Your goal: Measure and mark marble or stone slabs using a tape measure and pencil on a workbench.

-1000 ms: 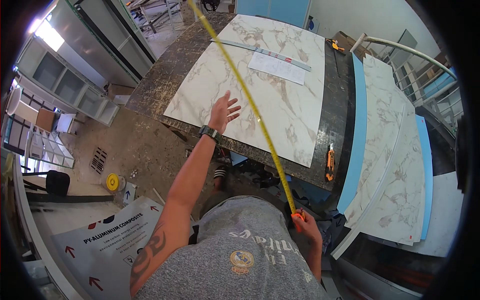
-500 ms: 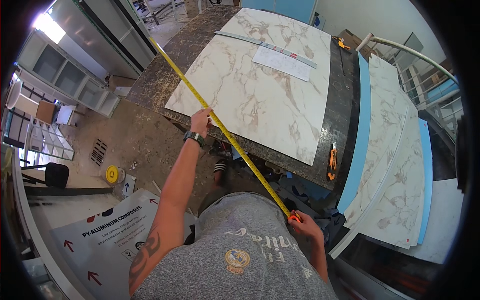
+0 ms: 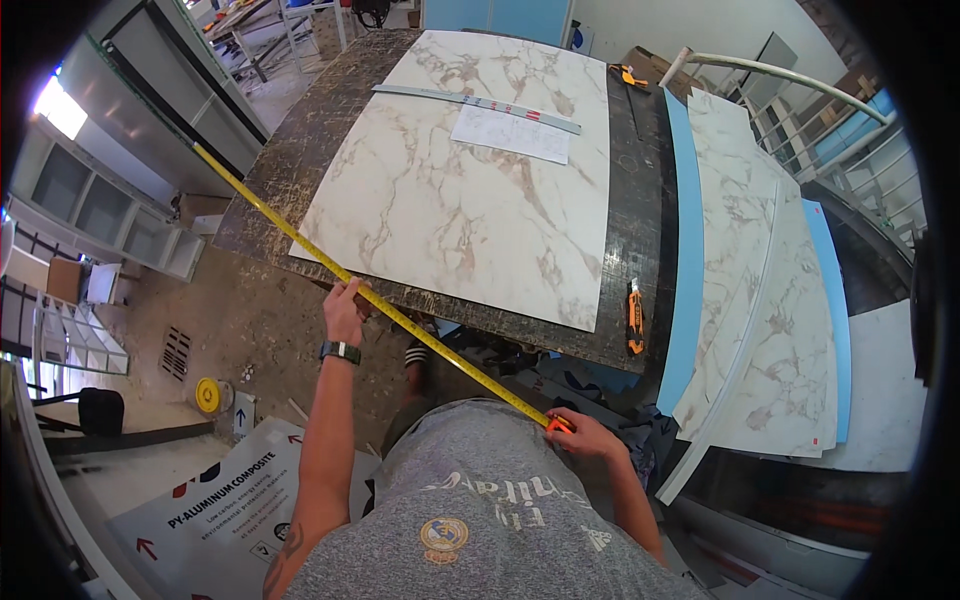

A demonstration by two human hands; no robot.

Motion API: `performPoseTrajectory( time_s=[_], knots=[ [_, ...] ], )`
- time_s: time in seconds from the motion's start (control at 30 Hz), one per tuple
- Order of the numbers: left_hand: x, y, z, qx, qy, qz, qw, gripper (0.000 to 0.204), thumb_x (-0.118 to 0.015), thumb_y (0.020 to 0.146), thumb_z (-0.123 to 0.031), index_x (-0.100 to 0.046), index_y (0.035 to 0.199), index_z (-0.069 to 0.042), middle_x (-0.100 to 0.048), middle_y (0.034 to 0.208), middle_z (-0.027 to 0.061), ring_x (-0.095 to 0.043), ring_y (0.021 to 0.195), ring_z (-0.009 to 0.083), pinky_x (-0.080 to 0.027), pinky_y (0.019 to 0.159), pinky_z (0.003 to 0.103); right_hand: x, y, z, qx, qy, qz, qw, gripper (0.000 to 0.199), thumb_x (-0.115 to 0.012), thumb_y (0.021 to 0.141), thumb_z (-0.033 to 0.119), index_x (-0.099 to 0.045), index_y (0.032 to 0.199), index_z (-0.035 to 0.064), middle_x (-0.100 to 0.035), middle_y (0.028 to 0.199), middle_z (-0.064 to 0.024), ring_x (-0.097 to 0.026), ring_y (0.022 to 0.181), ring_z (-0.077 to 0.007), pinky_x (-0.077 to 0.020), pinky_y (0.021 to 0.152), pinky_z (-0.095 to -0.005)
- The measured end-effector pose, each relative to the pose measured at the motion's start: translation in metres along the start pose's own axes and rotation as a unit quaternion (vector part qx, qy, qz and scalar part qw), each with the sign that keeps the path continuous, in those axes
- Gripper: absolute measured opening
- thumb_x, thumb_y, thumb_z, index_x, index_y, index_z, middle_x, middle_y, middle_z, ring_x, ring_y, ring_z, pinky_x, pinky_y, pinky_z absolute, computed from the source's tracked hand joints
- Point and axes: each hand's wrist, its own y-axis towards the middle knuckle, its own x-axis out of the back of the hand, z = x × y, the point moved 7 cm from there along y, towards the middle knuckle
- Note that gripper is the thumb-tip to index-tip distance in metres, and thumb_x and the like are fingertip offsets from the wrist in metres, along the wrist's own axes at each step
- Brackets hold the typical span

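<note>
The right hand is closed around the orange case of a tape measure, near the person's waist, and the left hand has its fingers drawn together on the yellow blade, just beyond the near edge of the counter; how hard this left grip presses, I cannot tell. The blade slants from the case at the near right to a free end at the far left, passing over the near left corner of the marble-patterned sheet; whether it touches the sheet there is unclear. To handle this well, I would keep the right grip firm on the case and let the left fingers guide the blade lightly by its edges, so that it stays straight and neither buckles nor twists. The long unsupported stretch beyond the left hand is likely the weak point, so slow, level movement seems best. Its tip should be kept from scraping the sheet's printed face or catching the steel straightedge and paper on the far half. The orange utility knife, right of the sheet, is well apart from both hands.
</note>
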Motion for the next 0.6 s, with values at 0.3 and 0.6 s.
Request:
performPoseTrajectory(
  time_s=[0.3, 0.6],
  knots=[
    [-0.021, -0.055, 0.046, 0.032, 0.014, -0.038, 0.999, 0.016, -0.060, 0.106, -0.017, -0.069, 0.106, -0.004, -0.076, 0.096, 0.0086, -0.063, 0.064, 0.0115, -0.053, 0.057, 0.022, -0.010, 0.047, 0.030, 0.028, -0.095, 0.003, 0.995, 0.064, -0.067, 0.091, 0.051, -0.060, 0.144, 0.0160, -0.073, 0.123, -0.0099, -0.068, 0.098, -0.0295, -0.0532, 0.085, -0.0366],
    [-0.038, -0.103, 0.087, 0.108, 0.011, 0.000, 0.994, 0.014, -0.063, 0.104, -0.014, -0.068, 0.107, -0.002, -0.078, 0.099, 0.0122, -0.066, 0.063, 0.0127, -0.055, 0.058, 0.023, -0.020, 0.064, 0.039, 0.059, -0.099, -0.012, 0.993, 0.066, -0.066, 0.092, 0.055, -0.059, 0.146, 0.0184, -0.073, 0.123, -0.0089, -0.069, 0.098, -0.0293, -0.0533, 0.085, -0.0377]
  ],
)
